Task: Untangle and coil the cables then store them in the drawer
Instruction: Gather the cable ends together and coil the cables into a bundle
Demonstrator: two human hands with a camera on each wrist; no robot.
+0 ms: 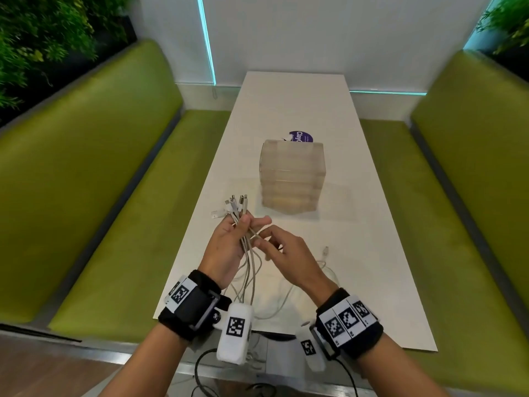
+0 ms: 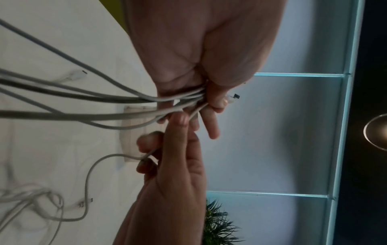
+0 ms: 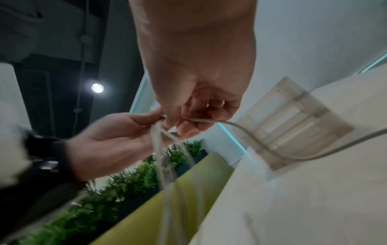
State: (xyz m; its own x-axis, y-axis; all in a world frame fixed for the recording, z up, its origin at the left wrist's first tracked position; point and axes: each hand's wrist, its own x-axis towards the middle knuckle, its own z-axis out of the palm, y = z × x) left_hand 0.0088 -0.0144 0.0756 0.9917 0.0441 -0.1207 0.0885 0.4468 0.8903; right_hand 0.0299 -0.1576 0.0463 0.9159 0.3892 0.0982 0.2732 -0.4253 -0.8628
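While our left hand [image 1: 229, 242] grips the bundled cables [image 1: 248, 253], our right hand [image 1: 282, 253] pinches one strand. If we tug hard, we judge the tangle on the table [image 1: 372, 253] may tighten.

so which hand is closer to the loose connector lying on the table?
Right. The right hand is just left of the loose connector, pinching one cable. The left hand sits farther left, gripping the cable bundle.
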